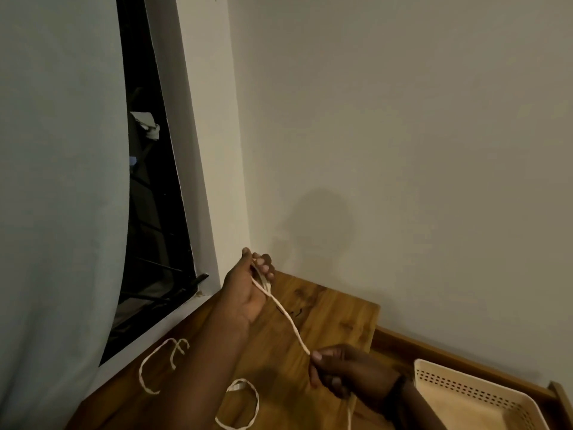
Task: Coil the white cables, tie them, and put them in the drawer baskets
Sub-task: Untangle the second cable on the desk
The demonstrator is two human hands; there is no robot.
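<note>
Head view shows your left hand (pixel 248 290) raised above the far corner of the wooden top (pixel 335 318), palm turned toward you, fingers curled in over a few loops of white cable (pixel 286 318). Your thumb sits at the top of the loops and your fingertips (pixel 265 268) fold over them from the far side, so that hand is closed around the coil.

From the coil one strand runs down and to the right, straight and taut, to your right hand (pixel 344 372). That hand is lower and nearer to you, pinching the strand between thumb and fingers; the rest of the cable drops out below it and leaves the bottom edge of the picture. A dark band (pixel 398 387) shows on your right wrist.

Two more cables lie loose on the top. One (pixel 155 364) curves in an open arc near the window side, to the left of your left forearm. The other (pixel 245 405) forms a rough ring just right of that forearm, near the bottom edge.

To the right, lower than the top, a cream basket (pixel 465 389) with perforated walls sits in the open drawer (pixel 434 346). What you can see of the basket shows no cable in it.

A pale curtain (pixel 59 181) hangs at the left beside the dark window (pixel 148 212).
</note>
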